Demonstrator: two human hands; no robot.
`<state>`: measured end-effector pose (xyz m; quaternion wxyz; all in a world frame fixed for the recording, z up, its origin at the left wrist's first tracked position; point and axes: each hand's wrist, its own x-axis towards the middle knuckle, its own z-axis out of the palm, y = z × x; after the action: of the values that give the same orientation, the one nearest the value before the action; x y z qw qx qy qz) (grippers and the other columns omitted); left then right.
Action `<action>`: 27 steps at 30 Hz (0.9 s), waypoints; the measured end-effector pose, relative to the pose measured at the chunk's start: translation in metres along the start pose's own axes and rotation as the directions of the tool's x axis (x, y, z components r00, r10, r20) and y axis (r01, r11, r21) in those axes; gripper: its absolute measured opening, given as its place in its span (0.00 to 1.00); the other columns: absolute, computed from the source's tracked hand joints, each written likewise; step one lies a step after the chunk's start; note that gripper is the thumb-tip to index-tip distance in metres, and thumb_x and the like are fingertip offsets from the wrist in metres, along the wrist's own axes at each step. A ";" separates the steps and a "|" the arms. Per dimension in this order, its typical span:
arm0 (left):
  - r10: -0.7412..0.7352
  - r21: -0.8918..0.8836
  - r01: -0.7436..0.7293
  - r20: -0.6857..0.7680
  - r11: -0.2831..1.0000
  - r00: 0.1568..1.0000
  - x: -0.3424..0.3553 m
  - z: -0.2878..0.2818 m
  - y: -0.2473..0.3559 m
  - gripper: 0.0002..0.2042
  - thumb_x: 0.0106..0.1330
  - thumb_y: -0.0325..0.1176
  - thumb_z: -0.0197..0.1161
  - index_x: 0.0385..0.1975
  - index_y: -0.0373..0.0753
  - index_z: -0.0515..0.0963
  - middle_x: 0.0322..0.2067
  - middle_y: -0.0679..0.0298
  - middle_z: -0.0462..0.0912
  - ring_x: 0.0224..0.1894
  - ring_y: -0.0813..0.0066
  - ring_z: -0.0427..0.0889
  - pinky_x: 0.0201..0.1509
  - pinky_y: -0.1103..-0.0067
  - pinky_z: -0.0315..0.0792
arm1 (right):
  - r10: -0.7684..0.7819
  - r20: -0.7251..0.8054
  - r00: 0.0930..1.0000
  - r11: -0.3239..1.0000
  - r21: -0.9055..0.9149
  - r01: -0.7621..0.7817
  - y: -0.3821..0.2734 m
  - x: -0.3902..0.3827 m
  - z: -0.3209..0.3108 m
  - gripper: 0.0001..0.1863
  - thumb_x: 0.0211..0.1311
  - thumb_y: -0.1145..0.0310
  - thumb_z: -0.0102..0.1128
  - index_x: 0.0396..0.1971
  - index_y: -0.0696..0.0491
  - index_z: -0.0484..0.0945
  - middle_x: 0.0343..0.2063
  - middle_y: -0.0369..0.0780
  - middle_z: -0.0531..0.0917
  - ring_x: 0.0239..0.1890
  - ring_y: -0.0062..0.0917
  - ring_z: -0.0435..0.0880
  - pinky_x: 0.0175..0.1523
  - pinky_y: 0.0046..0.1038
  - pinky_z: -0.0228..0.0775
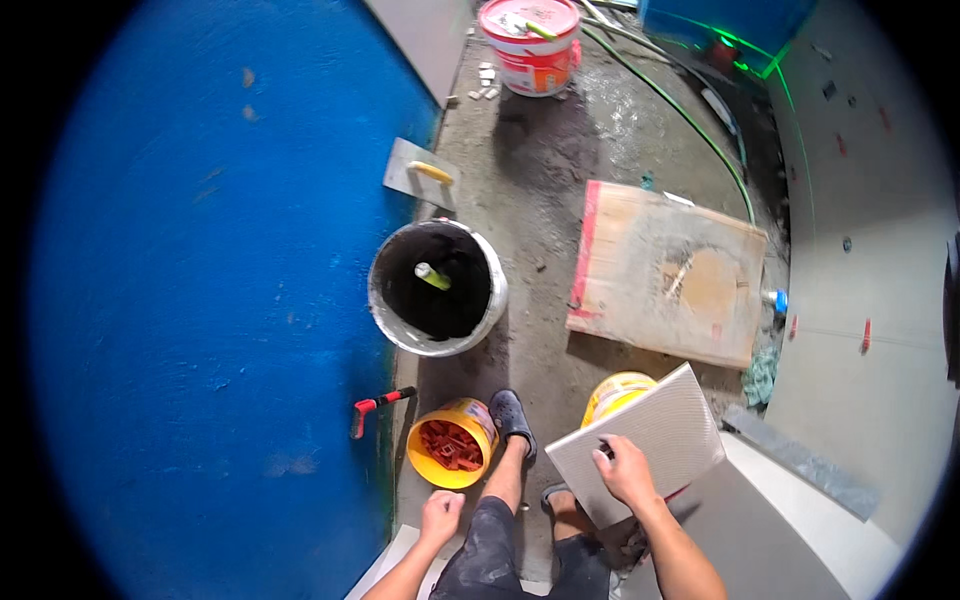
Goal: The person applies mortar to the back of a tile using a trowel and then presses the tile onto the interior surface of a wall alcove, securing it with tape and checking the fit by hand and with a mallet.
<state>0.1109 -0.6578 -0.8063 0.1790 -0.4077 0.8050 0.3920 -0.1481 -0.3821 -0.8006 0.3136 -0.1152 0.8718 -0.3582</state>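
My right hand [622,468] is over a pale square tile [640,440] whose ribbed face is turned up. Its fingers are curled; a small dark patch shows at the fingertips, too small to make out. The tile sits tilted, partly covering a yellow bucket [612,388]. My left hand [441,515] is closed in a loose fist in front of my left leg, with nothing seen in it. Just beyond it stands a yellow bucket [425,462] filled with red plastic pieces [452,445].
A large white bucket [497,300] of dark mix holds a tool. A trowel [405,170] and a red-black tool [368,408] lie by the blue surface [220,300]. Farther off are a cardboard box [640,240], a red-white bucket [530,65] and a green hose [690,125].
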 end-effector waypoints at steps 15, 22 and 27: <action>0.122 -0.033 -0.135 -0.261 0.990 0.958 0.420 -0.199 0.072 0.35 0.67 0.54 0.57 0.63 0.28 0.64 0.64 0.44 0.65 0.68 0.53 0.64 0.71 0.69 0.57 | -0.598 0.502 0.625 0.030 -0.765 0.643 -0.231 0.331 0.214 0.29 0.64 0.64 0.43 0.63 0.63 0.65 0.66 0.49 0.64 0.70 0.40 0.59 0.75 0.40 0.42; 0.110 -0.476 -0.293 -0.375 0.829 0.921 0.209 -0.106 0.070 0.17 0.65 0.26 0.57 0.53 0.30 0.71 0.52 0.54 0.76 0.52 0.66 0.77 0.59 0.72 0.70 | 0.074 0.466 0.882 -0.325 -0.825 0.463 -0.188 0.403 0.279 0.17 0.66 0.64 0.49 0.46 0.50 0.85 0.44 0.40 0.85 0.48 0.41 0.80 0.57 0.67 0.57; -0.162 -0.282 0.219 0.211 0.934 0.964 0.025 0.027 0.031 0.23 0.63 0.42 0.61 0.54 0.35 0.72 0.51 0.44 0.76 0.57 0.44 0.72 0.60 0.57 0.66 | 0.284 0.600 0.748 -0.220 -0.718 0.660 -0.171 0.386 0.253 0.13 0.54 0.65 0.61 0.40 0.48 0.86 0.36 0.35 0.85 0.32 0.31 0.85 0.27 0.42 0.76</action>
<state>0.0703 -0.6387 -0.8232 0.2255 -0.4688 0.6716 0.5276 -0.2927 -0.8085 -0.9988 0.2902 -0.5636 0.6284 0.4510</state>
